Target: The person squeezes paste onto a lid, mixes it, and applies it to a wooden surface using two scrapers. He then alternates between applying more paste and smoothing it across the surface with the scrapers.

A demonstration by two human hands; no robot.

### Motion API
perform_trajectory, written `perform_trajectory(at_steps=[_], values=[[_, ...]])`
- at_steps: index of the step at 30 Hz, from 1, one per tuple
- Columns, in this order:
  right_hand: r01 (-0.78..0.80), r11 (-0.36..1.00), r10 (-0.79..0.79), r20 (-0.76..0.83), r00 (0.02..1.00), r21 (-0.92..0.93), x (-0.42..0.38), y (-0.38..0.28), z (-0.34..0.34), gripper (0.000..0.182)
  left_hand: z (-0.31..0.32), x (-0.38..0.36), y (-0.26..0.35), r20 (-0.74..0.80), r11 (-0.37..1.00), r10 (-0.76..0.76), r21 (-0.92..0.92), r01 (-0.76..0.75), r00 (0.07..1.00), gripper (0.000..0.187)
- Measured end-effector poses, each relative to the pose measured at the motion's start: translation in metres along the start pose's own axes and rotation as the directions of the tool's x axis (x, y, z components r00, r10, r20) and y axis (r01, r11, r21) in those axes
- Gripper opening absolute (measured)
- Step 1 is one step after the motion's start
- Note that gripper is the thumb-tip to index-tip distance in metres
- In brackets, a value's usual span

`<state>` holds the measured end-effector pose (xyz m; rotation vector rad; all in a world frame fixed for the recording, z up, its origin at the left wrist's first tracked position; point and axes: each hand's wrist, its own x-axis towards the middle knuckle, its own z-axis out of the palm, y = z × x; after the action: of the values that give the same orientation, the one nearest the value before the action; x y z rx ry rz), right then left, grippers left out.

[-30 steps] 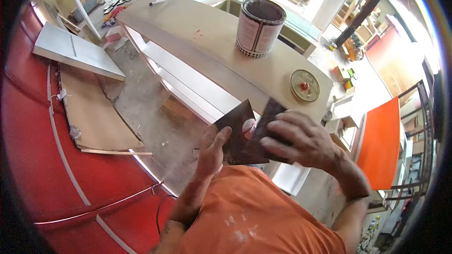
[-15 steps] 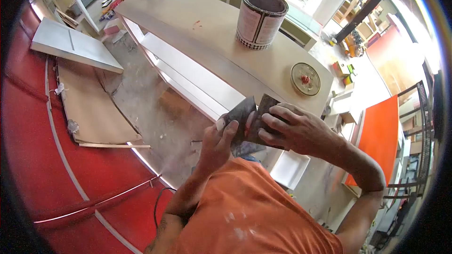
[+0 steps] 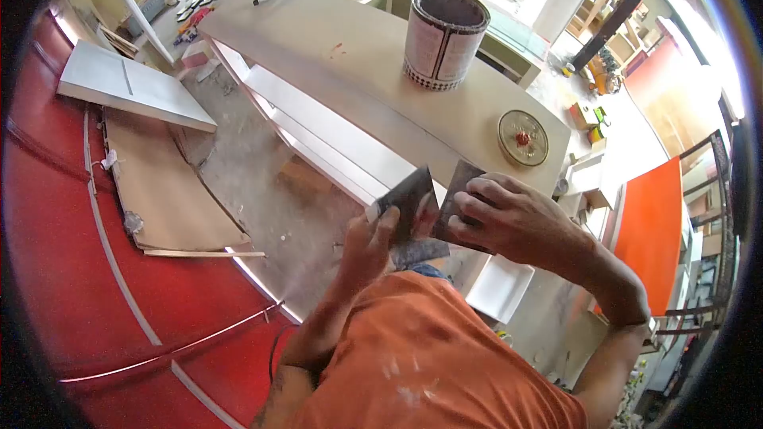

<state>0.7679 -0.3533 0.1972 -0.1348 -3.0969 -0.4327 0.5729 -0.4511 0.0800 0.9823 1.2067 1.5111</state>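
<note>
In front of my chest, my left hand (image 3: 366, 248) grips a dark, flat putty spreader (image 3: 408, 205), thumb pressed on its face. A pinkish smear shows near its right edge. My right hand (image 3: 509, 216) has its fingers curled over a second dark spreader (image 3: 458, 184), held close beside the first with a narrow gap at the top. Beyond them on the brown board top stands an open, stained tin (image 3: 445, 44). Nearer on that top lies a round tin lid (image 3: 518, 152) with a small red dab on it.
The brown board top (image 3: 302, 40) covers a white shelved cabinet (image 3: 326, 147) in front of me. Red panels (image 3: 103, 294) lie to the left with a white panel (image 3: 131, 87) and a cardboard sheet (image 3: 175, 183). An orange panel (image 3: 648, 230) stands to the right.
The right hand's spreader has moved slightly right and away from the left one, widening the gap between them. Both hands keep their grip. The whole view has shifted slightly.
</note>
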Motion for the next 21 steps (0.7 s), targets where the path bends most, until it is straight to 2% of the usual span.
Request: perform_trajectory(at_steps=[1, 2, 4, 7, 10, 14, 16, 17, 19, 20, 21], values=[[-0.033, 0.999, 0.032, 0.017, 0.999, 0.006, 0.001, 0.002, -0.005, 0.04, 0.001, 0.001, 0.001, -0.043, 0.998, 0.049, -0.028, -0.05, 0.998, 0.032], [-0.032, 0.999, 0.032, 0.022, 0.999, 0.018, 0.002, 0.001, 0.0, 0.04, 0.0, 0.0, 0.002, -0.045, 0.999, 0.036, -0.029, -0.038, 0.998, 0.032], [-0.005, 0.999, 0.004, 0.014, 1.0, 0.032, 0.002, -0.004, 0.014, 0.038, -0.003, 0.001, 0.013, 0.018, 0.994, -0.1, 0.035, 0.099, 0.995, 0.033], [-0.03, 0.998, 0.033, -0.056, 0.998, 0.051, 0.002, 0.001, 0.005, 0.039, -0.002, 0.008, -0.004, 0.018, 1.0, -0.005, -0.004, 0.005, 1.0, 0.032], [-0.022, 0.998, 0.025, -0.052, 0.998, 0.057, 0.005, -0.003, 0.015, 0.038, 0.0, 0.006, 0.018, 0.046, 0.998, -0.066, 0.002, 0.066, 0.997, 0.035], [-0.07, 0.992, 0.076, -0.052, 0.996, 0.103, 0.0, -0.002, 0.009, 0.04, -0.003, 0.009, 0.008, 0.03, 0.998, -0.048, 0.033, 0.047, 0.998, 0.031], [-0.129, 0.979, 0.146, -0.1, 0.984, 0.156, 0.0, -0.006, 0.016, 0.039, 0.0, 0.009, 0.025, 0.015, 0.978, -0.21, -0.006, 0.21, 0.978, 0.033], [-0.127, 0.981, 0.143, -0.104, 0.984, 0.148, -0.003, -0.005, 0.013, 0.039, -0.001, 0.011, 0.024, 0.014, 0.98, -0.201, -0.006, 0.201, 0.98, 0.033], [-0.215, 0.952, 0.231, -0.053, 0.971, 0.217, -0.014, -0.009, 0.003, 0.046, -0.005, 0.012, 0.017, 0.031, 0.956, -0.18, -0.228, 0.183, 0.983, 0.033], [-0.214, 0.929, 0.259, -0.119, 0.959, 0.301, -0.015, -0.015, -0.002, 0.046, -0.002, 0.01, 0.017, 0.027, 0.956, -0.181, -0.229, 0.183, 0.983, 0.033], [-0.136, 0.935, 0.216, -0.22, 0.951, 0.327, -0.016, -0.016, 0.002, 0.047, 0.005, 0.01, 0.017, 0.093, 0.795, -0.249, -0.549, 0.259, 0.964, 0.035]])
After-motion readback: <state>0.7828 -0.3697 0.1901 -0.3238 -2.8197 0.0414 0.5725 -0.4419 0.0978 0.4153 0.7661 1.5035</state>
